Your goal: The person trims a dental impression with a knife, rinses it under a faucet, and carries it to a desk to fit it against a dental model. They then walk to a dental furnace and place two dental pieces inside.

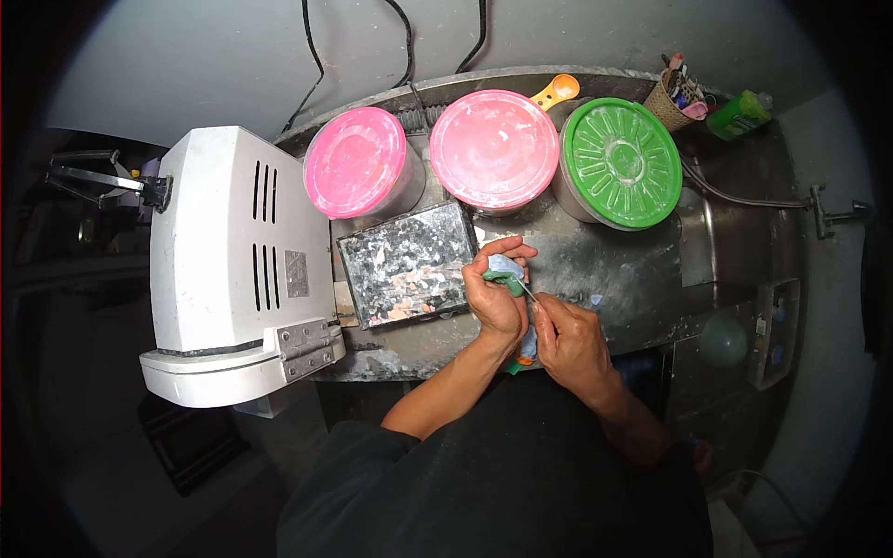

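Palm up, my left hand (493,305) is closed around a small piece (505,268) of pale blue and green material that looks like a dental impression. My right hand (569,346) grips a thin metal tool (527,290), its tip right at the green part of that piece. Below my hands, at the counter's front edge, lies another blue item (528,348) with orange and green parts, partly hidden by my right hand. Just left of my left hand sits a flat black box (406,265), its top splattered with white and pinkish plaster.
A large white machine (228,251) stands at the left. Along the back are two pink-lidded tubs (355,163) (494,151), an orange scoop (556,90) and a green-lidded tub (622,164). A basket of tools (672,100) and a green bottle (740,115) stand at back right, near a tap (828,214).
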### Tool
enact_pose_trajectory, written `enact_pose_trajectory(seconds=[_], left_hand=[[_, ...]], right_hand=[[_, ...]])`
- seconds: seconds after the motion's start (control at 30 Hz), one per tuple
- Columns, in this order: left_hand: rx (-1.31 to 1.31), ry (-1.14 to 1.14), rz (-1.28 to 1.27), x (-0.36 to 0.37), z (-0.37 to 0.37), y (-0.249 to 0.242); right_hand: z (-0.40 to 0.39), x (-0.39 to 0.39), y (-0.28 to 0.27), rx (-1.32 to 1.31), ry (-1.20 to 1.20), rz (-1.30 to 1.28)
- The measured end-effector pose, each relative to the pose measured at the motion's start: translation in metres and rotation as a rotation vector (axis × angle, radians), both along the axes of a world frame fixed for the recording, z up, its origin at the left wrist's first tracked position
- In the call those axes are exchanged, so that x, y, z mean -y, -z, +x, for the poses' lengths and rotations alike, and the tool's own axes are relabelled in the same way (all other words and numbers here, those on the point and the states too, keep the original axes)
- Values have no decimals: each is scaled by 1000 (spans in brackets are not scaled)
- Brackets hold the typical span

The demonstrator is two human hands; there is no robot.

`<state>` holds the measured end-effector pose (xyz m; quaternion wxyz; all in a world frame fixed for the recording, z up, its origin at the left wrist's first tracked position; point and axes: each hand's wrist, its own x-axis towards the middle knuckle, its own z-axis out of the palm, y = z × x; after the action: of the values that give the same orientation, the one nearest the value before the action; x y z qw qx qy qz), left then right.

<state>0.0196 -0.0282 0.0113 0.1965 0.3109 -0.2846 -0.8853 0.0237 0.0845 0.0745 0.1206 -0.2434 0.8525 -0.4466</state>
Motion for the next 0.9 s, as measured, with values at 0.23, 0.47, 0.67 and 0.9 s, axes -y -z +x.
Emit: enact_pose_trajectory(seconds=[0.23, 0.47, 0.67, 0.9], left_hand=[[-107, 118, -341, 15, 0, 12], [-220, 156, -978, 25, 8, -6], [-445, 138, -1341, 26, 7, -15], [-431, 97, -1323, 32, 13, -13]], right_hand=[[1, -9, -33, -21, -76, 70], [-2, 6, -25, 233, 90, -232], [-1, 9, -5, 572, 195, -567], [8, 14, 10, 645, 303, -748]])
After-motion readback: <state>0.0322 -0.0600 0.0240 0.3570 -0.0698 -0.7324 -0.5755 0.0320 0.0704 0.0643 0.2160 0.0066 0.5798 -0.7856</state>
